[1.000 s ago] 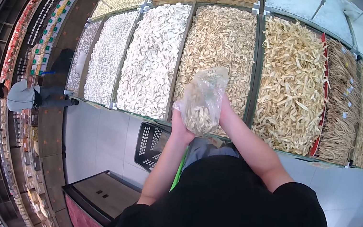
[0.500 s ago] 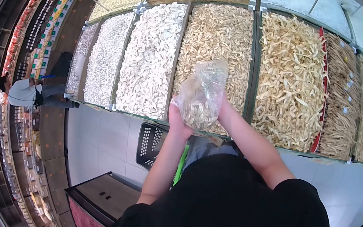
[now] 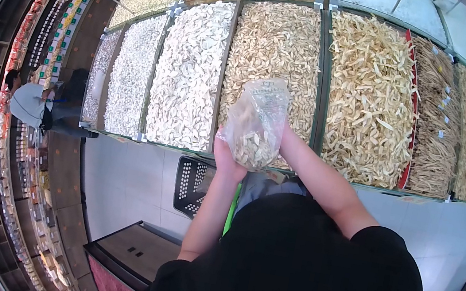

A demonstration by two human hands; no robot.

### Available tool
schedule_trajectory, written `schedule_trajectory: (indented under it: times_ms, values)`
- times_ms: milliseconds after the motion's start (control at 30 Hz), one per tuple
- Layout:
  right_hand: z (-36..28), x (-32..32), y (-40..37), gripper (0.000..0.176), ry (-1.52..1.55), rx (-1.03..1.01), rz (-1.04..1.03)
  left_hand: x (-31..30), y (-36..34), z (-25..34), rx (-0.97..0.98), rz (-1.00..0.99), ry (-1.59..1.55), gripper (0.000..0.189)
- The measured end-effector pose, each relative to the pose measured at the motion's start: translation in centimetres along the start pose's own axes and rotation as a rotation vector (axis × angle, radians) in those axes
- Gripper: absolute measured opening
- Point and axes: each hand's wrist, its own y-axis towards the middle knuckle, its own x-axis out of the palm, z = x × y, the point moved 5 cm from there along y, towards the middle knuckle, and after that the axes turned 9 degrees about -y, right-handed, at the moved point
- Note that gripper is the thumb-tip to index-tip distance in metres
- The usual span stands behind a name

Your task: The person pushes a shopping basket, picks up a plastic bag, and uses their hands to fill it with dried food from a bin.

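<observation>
Since a second ago: clear plastic bag [image 3: 256, 121] has nudged slightly left, and the person in the aisle [image 3: 28, 104] at far left has moved up the frame. Now: the bag is at frame centre, upright, part-filled with pale dried slices, over the front edge of the middle bin [image 3: 276, 41] of similar slices. The left hand [image 3: 225, 160] is under it, grip closed round the bag's bottom. The right hand [image 3: 284, 137] is at the bag's right side, mostly hidden; can't tell its grip. A black perforated basket [image 3: 191, 185] sits below the bins.
</observation>
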Motion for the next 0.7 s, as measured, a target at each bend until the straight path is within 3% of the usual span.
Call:
schedule_trajectory:
  times_ms: [167, 267, 700]
  values:
    - [-0.5, 0.6, -0.2, 0.033, -0.079, -0.047, -0.035, -0.6, 0.1, 0.1, -0.024, -0.045, -0.066, 0.069]
    - [-0.8, 1.8, -0.4, 0.033, -0.042, -0.064, 0.084, -0.7, 0.0, 0.2, -0.02, -0.033, -0.073, 0.069]
    - [-1.1, 2.2, 1.1, 0.037, -0.208, -0.082, -0.021, -0.6, -0.3, 0.8, 0.041, 0.012, -0.19, 0.063]
